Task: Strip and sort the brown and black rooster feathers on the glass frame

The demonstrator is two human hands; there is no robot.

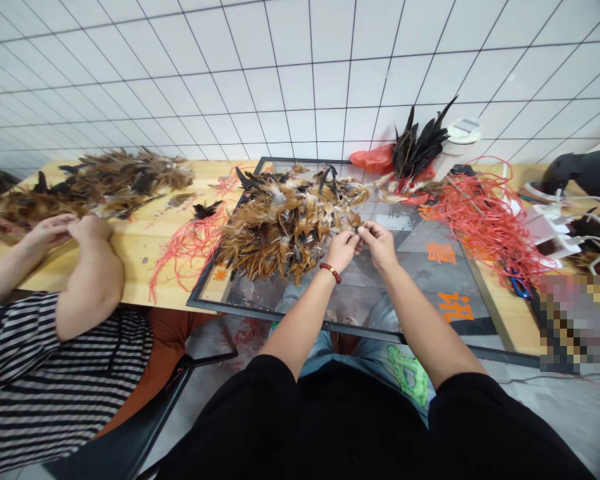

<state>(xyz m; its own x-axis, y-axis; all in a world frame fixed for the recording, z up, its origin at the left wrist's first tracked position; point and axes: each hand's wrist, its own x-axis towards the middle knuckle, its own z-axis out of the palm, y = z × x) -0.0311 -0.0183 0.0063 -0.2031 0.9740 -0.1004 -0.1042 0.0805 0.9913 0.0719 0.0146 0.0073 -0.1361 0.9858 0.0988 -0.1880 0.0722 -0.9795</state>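
Left hand (344, 248) and right hand (379, 245) meet with fingertips pinched together at the right edge of the brown feather pile (280, 233); whatever sits between them is too small to tell. The pile covers the left part of the black-framed glass panel (410, 267). Red string (495, 217) heaps to the right, black feathers (417, 150) stand at the far side, and a co-worker's hands (75, 230) are well apart, left. Both forearms reach inward from the near side, palms turned toward each other.

Feathers (280, 233) on glass panel (415, 283)
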